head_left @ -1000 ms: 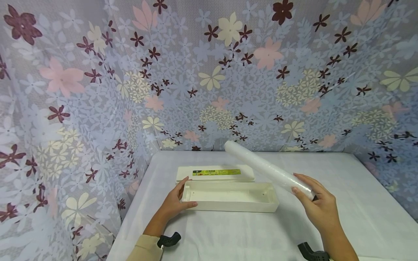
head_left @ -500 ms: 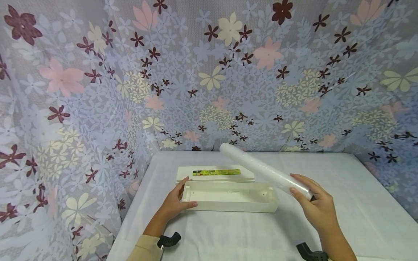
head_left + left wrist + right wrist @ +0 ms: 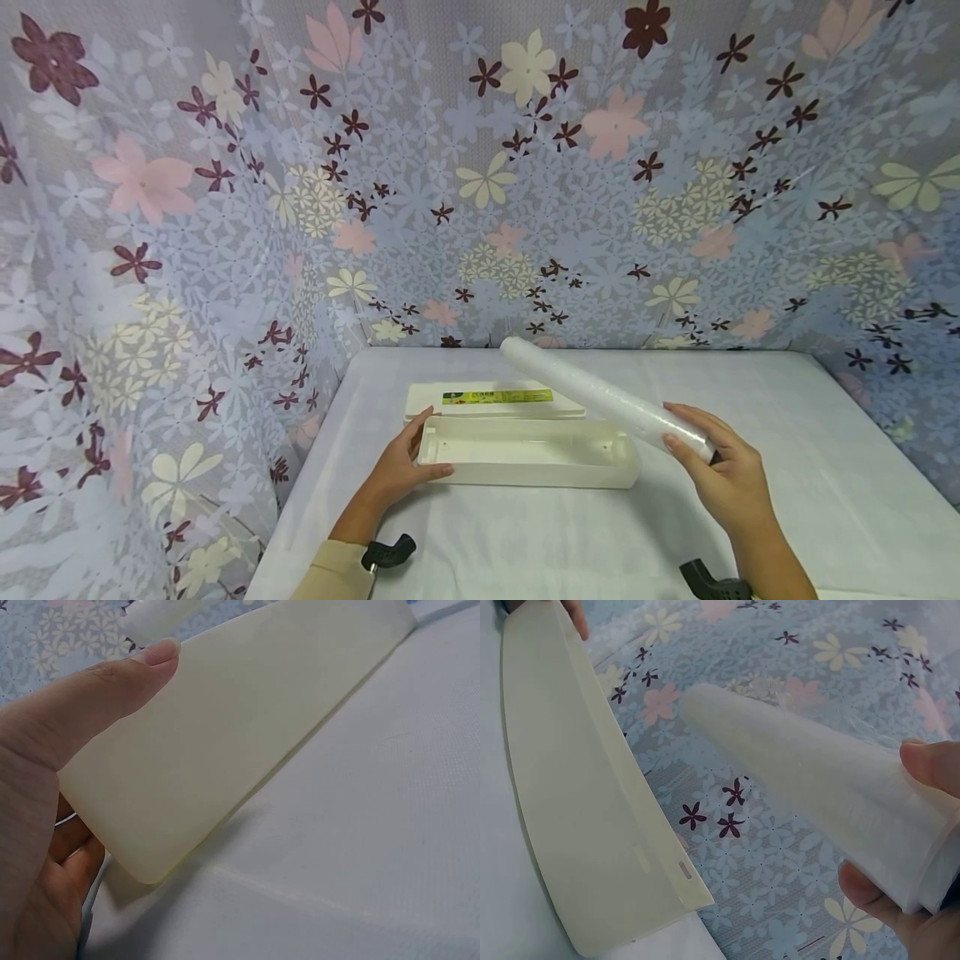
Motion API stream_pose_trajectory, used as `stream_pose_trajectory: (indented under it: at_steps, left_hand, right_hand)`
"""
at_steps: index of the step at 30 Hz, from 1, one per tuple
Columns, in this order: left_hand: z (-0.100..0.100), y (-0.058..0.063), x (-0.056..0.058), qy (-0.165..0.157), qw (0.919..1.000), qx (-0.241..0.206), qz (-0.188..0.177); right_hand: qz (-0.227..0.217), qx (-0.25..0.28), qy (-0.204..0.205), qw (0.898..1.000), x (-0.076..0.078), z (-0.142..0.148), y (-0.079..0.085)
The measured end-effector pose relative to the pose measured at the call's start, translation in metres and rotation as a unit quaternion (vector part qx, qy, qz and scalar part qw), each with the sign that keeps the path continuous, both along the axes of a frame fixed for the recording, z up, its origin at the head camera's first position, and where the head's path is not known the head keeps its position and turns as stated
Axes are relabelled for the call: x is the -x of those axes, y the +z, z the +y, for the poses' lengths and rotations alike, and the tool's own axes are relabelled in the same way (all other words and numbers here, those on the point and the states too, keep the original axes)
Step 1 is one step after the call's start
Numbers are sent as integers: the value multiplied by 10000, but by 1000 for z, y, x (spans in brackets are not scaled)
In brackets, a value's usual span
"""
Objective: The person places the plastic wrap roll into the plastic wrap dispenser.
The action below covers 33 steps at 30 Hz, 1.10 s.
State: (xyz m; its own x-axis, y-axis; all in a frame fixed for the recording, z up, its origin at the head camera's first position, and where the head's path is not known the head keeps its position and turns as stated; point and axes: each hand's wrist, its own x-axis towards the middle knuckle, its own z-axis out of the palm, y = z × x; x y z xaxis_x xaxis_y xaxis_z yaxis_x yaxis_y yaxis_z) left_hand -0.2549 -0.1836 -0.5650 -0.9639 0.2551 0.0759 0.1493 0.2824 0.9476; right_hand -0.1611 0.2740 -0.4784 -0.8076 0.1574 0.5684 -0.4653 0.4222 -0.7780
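Observation:
My left hand [image 3: 399, 467] grips the left end of a long cream plastic box [image 3: 525, 475], thumb on the front wall and fingers round behind. The box stands on the table with its open side up and no roll inside. In the left wrist view, the thumb presses near the top edge of the box wall [image 3: 195, 742]. My right hand [image 3: 729, 477] holds a roll of clear plastic wrap [image 3: 592, 387] by its right end, thumb and fingers on opposite sides. Tilted, the roll slants up to the left, its far end above and behind the box.
Directly behind the box lies a matching cream lid [image 3: 495, 410] with a green and yellow label [image 3: 497, 396]. A white cloth covers the table [image 3: 750, 383]. Floral curtains [image 3: 480, 208] hang behind and at both sides.
The right hand and the plastic wrap roll have shifted a little left, and the roll's far end has dropped slightly. The left hand and the box stay put.

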Motion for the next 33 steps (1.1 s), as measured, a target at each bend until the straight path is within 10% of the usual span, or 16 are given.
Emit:
stream_pose_trajectory:
  at_steps: [33]
  left_hand:
    - [1,-1,-1,66,9999,137,36]
  right_hand:
    - [10,83,485,9988,-4,-6,0]
